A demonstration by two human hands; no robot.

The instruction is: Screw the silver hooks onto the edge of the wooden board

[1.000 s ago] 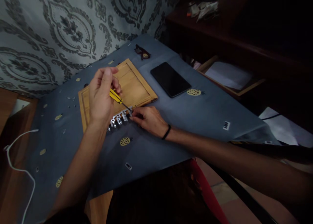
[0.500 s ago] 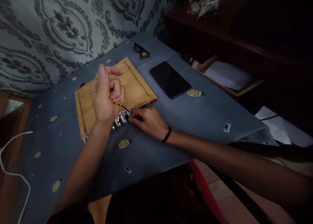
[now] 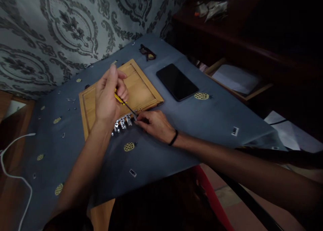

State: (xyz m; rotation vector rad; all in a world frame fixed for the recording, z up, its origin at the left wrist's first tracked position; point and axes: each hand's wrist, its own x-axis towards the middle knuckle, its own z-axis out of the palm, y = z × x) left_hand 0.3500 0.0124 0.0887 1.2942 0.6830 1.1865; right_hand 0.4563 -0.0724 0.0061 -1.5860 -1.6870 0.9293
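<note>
My left hand (image 3: 106, 99) is closed around a screwdriver (image 3: 120, 98) with a yellow handle, its thumb pointing up. The dark shaft slants down to the right, and its tip is at the right end of a row of silver metal hooks (image 3: 122, 124). These hooks sit along the near edge of a framed wooden board (image 3: 143, 89) lying on the table. Thumb and fingers of my right hand (image 3: 158, 126) pinch the rightmost hook (image 3: 135, 117), close to the screwdriver tip. My left forearm covers the board's near left corner.
Behind the board lie sunglasses (image 3: 147, 52), with a black phone or tablet (image 3: 177, 81) to its right. Several tiny metal pieces (image 3: 71, 108) lie left of the board. A white cable (image 3: 15, 178) runs down the left side. An open drawer (image 3: 259, 92) stands beyond the table's right edge.
My left hand has rolled on the screwdriver, its thumb shifting right and more of the yellow handle showing. The right hand keeps its pinch. The whole view has shifted slightly.
</note>
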